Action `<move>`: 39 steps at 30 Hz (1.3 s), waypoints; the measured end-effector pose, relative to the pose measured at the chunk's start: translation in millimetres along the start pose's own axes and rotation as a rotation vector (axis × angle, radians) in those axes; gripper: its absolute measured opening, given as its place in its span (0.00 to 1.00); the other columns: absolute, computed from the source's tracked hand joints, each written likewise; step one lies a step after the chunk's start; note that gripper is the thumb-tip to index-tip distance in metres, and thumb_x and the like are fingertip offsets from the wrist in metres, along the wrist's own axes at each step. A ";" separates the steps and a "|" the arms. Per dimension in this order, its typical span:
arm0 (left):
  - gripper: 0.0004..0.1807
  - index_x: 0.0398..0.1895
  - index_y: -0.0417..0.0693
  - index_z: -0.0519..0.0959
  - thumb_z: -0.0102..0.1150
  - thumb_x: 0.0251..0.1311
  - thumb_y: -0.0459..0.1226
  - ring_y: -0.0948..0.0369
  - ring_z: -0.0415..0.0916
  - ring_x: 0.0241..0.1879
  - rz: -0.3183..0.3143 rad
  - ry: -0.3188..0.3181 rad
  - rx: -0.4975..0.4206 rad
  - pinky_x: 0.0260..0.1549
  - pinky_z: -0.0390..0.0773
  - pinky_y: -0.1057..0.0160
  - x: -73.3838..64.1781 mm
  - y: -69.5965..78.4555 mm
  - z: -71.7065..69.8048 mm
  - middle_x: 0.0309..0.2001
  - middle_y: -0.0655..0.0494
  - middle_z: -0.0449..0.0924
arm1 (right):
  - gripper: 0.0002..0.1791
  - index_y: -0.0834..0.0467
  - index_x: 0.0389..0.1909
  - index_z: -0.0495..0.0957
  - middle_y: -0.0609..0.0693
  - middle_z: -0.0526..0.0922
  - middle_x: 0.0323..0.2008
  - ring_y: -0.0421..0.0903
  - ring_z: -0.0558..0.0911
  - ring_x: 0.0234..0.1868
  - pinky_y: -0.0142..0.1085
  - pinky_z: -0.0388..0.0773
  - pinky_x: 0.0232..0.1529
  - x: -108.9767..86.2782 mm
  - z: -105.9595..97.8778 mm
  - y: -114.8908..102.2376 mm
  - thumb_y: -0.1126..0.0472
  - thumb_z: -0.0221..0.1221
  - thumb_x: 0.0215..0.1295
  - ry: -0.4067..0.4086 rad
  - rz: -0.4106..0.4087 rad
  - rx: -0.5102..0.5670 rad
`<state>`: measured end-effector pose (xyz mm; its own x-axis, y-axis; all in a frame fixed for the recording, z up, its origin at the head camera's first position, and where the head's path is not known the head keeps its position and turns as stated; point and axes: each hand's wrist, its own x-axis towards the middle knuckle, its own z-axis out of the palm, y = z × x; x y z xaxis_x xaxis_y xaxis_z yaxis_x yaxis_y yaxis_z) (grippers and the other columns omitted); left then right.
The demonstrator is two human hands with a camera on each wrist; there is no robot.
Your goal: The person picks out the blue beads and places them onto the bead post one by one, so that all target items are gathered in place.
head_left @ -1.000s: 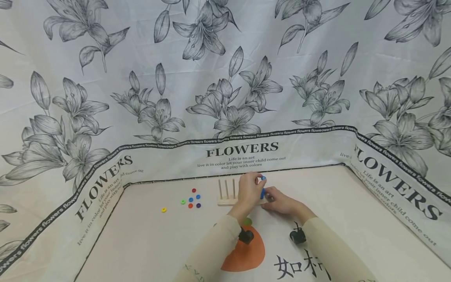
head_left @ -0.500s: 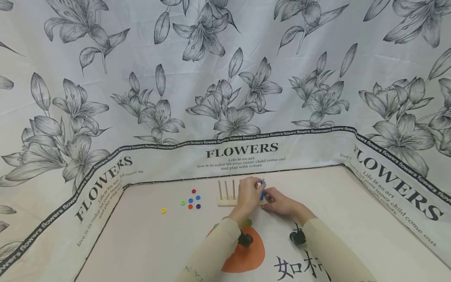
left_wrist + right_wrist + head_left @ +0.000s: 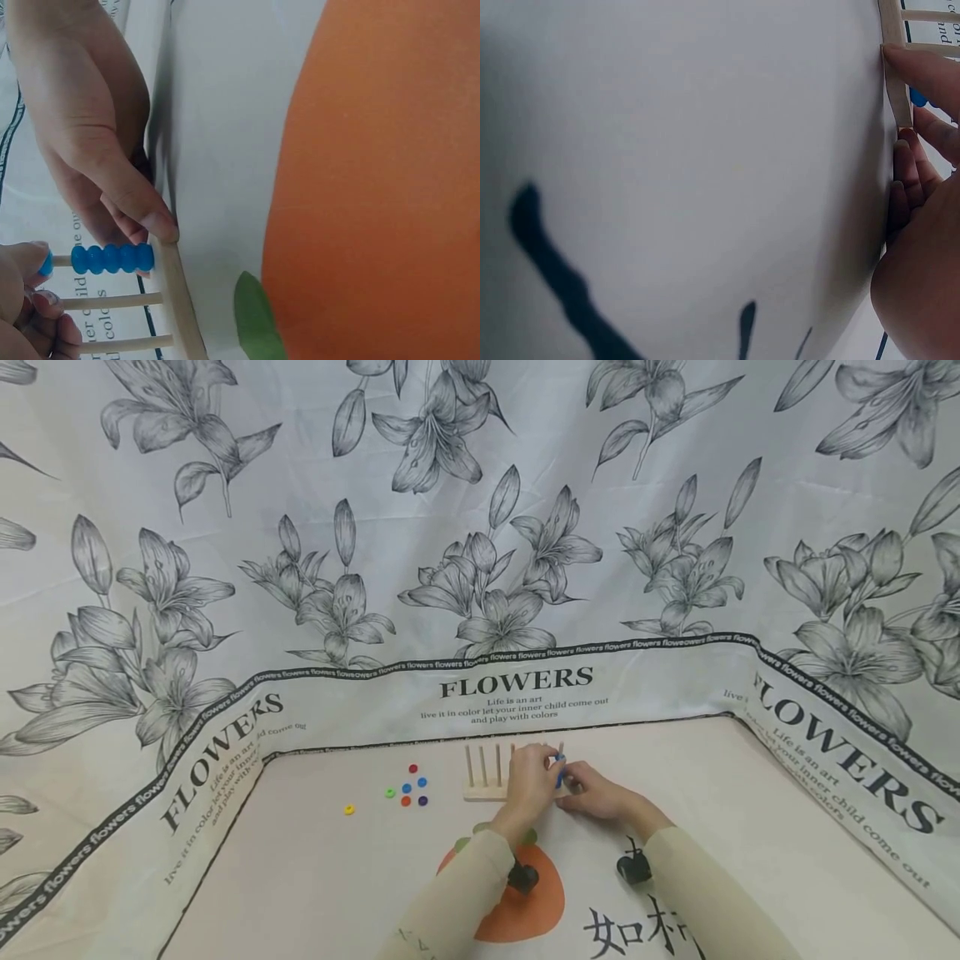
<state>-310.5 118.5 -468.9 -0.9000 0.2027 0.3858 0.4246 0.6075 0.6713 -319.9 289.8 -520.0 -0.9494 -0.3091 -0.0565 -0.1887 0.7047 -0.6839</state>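
Observation:
My left hand (image 3: pixel 531 781) pinches a blue bead (image 3: pixel 46 264) on the end peg of a wooden peg rack (image 3: pixel 483 792). Below it on that peg sits a stack of blue beads (image 3: pixel 112 259), a short gap apart from the pinched one in the left wrist view. My right hand (image 3: pixel 596 792) grips the right end of the rack's base (image 3: pixel 178 300), its thumb on the front edge. In the right wrist view the thumb (image 3: pixel 922 71) and fingertips close round that end. The left-hand pegs (image 3: pixel 483 766) are bare; my left hand hides the middle ones.
Left of the rack lie loose beads: red (image 3: pixel 413 768), green (image 3: pixel 390 793), orange (image 3: pixel 406 802), purple (image 3: pixel 423 801) and two blue. A yellow bead (image 3: pixel 348 809) lies further left. Flower-printed cloth (image 3: pixel 517 693) stands behind and around the table (image 3: pixel 300 860).
My left hand has moved down along the end peg with the blue bead, and the peg's tip now shows above its fingers. The right hand has stayed at the base.

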 end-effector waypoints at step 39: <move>0.11 0.44 0.44 0.87 0.71 0.62 0.40 0.69 0.67 0.24 0.027 -0.020 0.033 0.22 0.68 0.72 -19.1 -6.4 -34.8 0.31 0.60 0.79 | 0.36 0.59 0.72 0.67 0.66 0.65 0.69 0.67 0.67 0.69 0.64 0.64 0.68 -6.9 -5.1 -13.0 0.49 0.63 0.67 -0.017 -0.039 -0.019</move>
<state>-292.6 84.0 -458.6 -0.8904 0.2340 0.3905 0.4453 0.6263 0.6399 -312.2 286.0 -507.0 -0.9366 -0.3477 -0.0428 -0.2306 0.7040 -0.6717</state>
